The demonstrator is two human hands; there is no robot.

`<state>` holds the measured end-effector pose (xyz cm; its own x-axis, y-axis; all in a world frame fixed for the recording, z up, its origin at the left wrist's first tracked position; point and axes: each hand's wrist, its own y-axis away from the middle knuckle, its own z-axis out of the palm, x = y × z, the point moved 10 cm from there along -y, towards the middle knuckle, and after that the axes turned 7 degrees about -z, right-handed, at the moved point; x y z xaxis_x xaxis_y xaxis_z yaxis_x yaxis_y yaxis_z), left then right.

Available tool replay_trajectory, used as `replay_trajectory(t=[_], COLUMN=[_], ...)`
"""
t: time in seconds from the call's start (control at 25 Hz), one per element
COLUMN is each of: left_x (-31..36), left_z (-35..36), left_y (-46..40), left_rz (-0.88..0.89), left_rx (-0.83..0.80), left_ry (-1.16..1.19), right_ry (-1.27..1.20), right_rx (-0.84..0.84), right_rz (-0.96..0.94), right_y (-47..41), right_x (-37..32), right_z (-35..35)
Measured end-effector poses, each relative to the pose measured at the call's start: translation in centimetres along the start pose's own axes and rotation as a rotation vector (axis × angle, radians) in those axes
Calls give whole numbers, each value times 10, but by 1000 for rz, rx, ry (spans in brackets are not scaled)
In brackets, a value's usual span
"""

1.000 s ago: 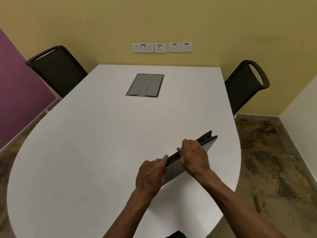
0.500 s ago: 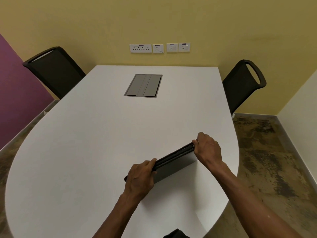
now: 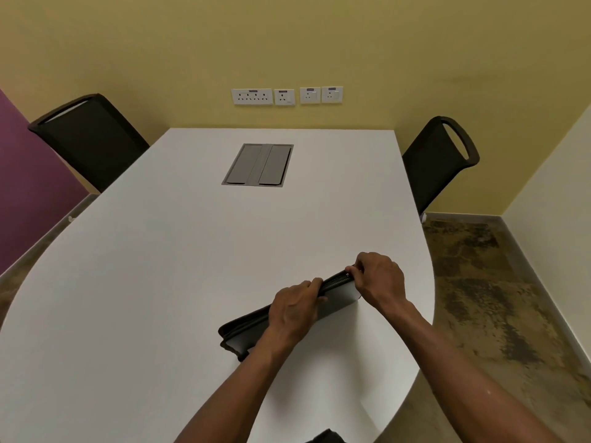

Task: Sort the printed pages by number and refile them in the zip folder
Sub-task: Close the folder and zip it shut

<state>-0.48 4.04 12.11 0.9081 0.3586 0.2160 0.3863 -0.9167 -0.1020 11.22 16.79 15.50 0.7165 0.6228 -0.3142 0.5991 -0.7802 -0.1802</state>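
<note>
Standing on edge on the table (image 3: 160, 282), the zip folder (image 3: 335, 292) looks slim and semi-stiff; left hand (image 3: 292, 310) grips its top, right hand (image 3: 379, 279) fingers pinch the zipper pull (image 3: 348, 275).

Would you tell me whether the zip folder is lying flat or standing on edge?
On edge: the zip folder stands on its long side, steadied by the left hand.

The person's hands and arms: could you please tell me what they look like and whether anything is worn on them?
Both forearms are bare as far as the picture shows, with no sleeve in view. The left hand and the right hand wear no gloves, and I can see no watch, bracelet or ring.
</note>
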Motion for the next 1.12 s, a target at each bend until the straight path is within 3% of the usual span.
replay_trajectory(t=[0.4, 0.72, 0.84, 0.96, 1.12], left_x=[-6, 0, -2, -7, 11], left_z=[2, 0, -1, -9, -1], left_y=[19, 18, 19, 19, 26], left_rz=[95, 110, 123, 82, 231], left_rx=[79, 143, 160, 205, 254], left_ry=[-20, 78, 56, 43, -10], right_ry=[76, 325, 217, -52, -275], right_rx=[-62, 33, 57, 41, 27], right_rz=[-4, -257, -252, -104, -22], right_y=[10, 19, 15, 12, 17], right_x=[19, -55, -50, -13, -2], right_z=[5, 13, 7, 1, 2])
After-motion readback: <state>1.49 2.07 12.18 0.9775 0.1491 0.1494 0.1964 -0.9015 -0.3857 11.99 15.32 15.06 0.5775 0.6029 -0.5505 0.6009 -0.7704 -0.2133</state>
